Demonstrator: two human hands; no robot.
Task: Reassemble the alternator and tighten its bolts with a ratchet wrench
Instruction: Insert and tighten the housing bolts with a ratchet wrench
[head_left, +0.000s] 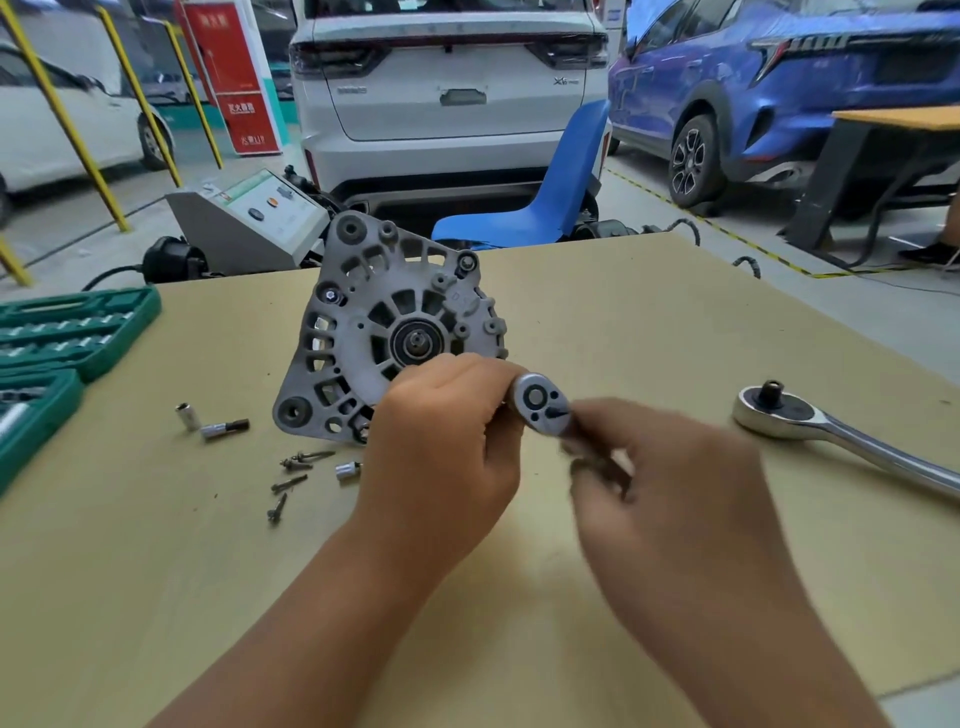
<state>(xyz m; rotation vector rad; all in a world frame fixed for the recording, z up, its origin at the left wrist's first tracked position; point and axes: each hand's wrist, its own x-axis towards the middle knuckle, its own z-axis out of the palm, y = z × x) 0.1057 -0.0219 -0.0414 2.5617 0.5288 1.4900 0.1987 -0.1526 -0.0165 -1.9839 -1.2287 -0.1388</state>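
1. The left hand (441, 431), knuckles up, curled its fingers around the head of a small ratchet wrench (543, 402), holding it just in front of the alternator (384, 332).
2. The right hand (670, 473) was motion-blurred at the wrench's handle; whether its fingers gripped it could not be told.
3. One alternator stood tilted on the table (623, 322), its bearing face towards the camera.
4. One large ratchet (810, 421) lay well apart on the right.
5. Four loose bolts (291, 480) and three small sockets (208, 423) lay left of the hands.
6. One green socket case (62, 338) sat at the left edge.
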